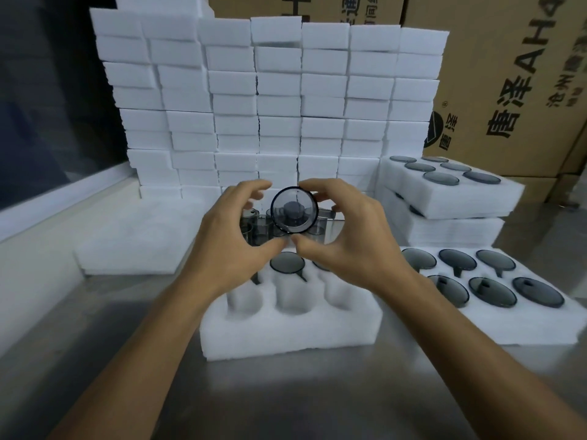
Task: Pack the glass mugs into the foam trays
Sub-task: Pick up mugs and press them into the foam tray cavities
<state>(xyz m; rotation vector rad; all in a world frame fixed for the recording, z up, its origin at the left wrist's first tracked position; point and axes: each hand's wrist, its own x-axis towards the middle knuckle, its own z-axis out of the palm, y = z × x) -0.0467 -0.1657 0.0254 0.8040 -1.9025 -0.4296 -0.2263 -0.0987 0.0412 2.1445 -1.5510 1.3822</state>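
A smoky grey glass mug point(294, 210) is held up with its round mouth facing me, above the white foam tray point(292, 331) in the middle of the steel table. My right hand point(343, 230) pinches its rim between thumb and fingers. My left hand point(232, 236) curls beside the mug's left side, thumb near its lower edge; whether it touches the glass is unclear. The tray holds one mug point(287, 262) in a back slot, and its three front slots are bare. More loose mugs point(259, 228) stand behind the hands, partly hidden.
A filled foam tray point(540, 331) lies to the right, with two more stacked trays point(454, 198) behind it. A wall of white foam blocks point(270, 100) rises at the back, cardboard boxes point(514, 84) beyond. A flat foam sheet point(136, 242) lies at the left.
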